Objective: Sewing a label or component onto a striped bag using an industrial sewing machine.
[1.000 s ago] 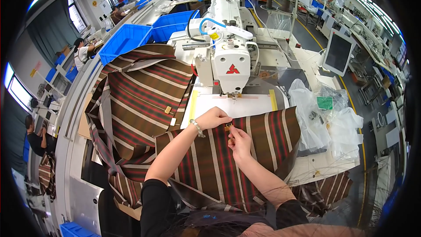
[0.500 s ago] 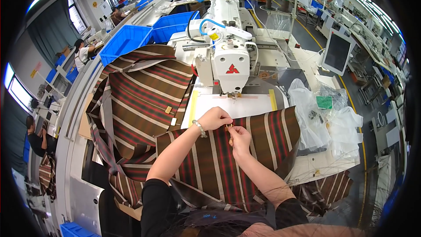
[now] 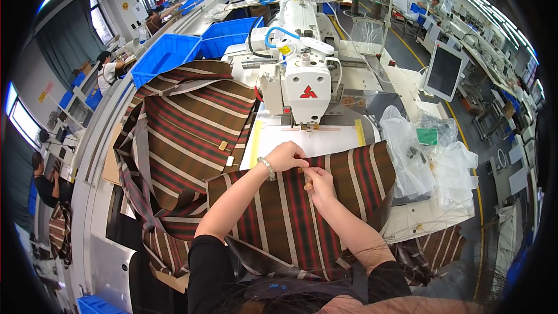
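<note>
Brown, red and cream striped fabric (image 3: 273, 215) lies in front of a white sewing machine (image 3: 307, 81), its far edge just below the needle area. At that edge my left hand (image 3: 283, 157) is closed, thumb and fingers pinching the fabric. My right hand (image 3: 319, 185) is closed too, fingertips meeting the left ones. From its palm pokes the rounded tan end of a small wooden-looking handle (image 3: 308, 186); the rest of this tool is hidden. A tiny brownish piece (image 3: 301, 170) shows between the fingertips, too small to name.
More striped fabric (image 3: 186, 134) is heaped at the left, with two small tags (image 3: 222, 146) on it. Blue bins (image 3: 165, 58) stand behind it. Clear plastic bags (image 3: 407, 151) and a tablet-like screen (image 3: 444, 70) are at the right. A white sheet (image 3: 290, 139) lies under the machine head.
My fingertips have drawn closer together at the fabric edge, covering more of the small piece there. The fabric and the machine stay in place.
</note>
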A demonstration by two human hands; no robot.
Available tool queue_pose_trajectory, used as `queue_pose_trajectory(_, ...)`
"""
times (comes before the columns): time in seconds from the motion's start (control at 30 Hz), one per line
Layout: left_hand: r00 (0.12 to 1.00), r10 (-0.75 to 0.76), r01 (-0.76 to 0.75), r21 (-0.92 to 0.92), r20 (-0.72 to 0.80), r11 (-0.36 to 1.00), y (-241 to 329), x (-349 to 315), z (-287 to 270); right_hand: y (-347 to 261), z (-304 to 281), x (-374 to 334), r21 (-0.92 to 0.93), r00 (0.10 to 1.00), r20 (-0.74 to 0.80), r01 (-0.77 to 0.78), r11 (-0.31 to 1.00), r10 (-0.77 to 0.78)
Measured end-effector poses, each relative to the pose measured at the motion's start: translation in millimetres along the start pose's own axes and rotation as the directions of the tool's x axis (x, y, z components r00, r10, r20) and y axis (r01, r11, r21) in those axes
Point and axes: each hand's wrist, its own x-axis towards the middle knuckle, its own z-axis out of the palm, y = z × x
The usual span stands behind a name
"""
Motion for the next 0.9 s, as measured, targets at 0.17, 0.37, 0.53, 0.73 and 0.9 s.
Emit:
queue_pose_trajectory(0.17, 1.0, 0.002, -0.003, -0.056, -0.012, 0.998, -19, 8, 5, 4, 0, -1, -0.011, 0.999, -0.002, 0.033, 0.999, -0.033)
queue_pose_trajectory(0.37, 1.0, -0.004, 0.001, -0.103, -0.027, 0.995, -43, 18, 12, -4, -7, -32, 0.085, 0.991, 0.103, -0.096, 0.992, 0.087)
queue_pose_trajectory(0.53, 0.998, -0.052, 0.055, -0.125, 0.028, 0.991, -53, 26, 16, -36, -34, -86, -0.224, 0.792, 0.517, -0.241, 0.945, 0.324)
queue_pose_trajectory(0.73, 0.998, -0.051, 0.055, -0.149, 0.034, 0.987, -51, 24, 15, -81, -87, -154, -0.853, 0.58, 0.518, 0.294, 0.431, 0.629)
queue_pose_trajectory(0.9, 0.997, -0.069, 0.072, -0.205, 0.018, 0.976, -51, 24, 17, -53, -158, -199, -0.766, 0.631, 0.584, 0.637, 0.089, 0.51)
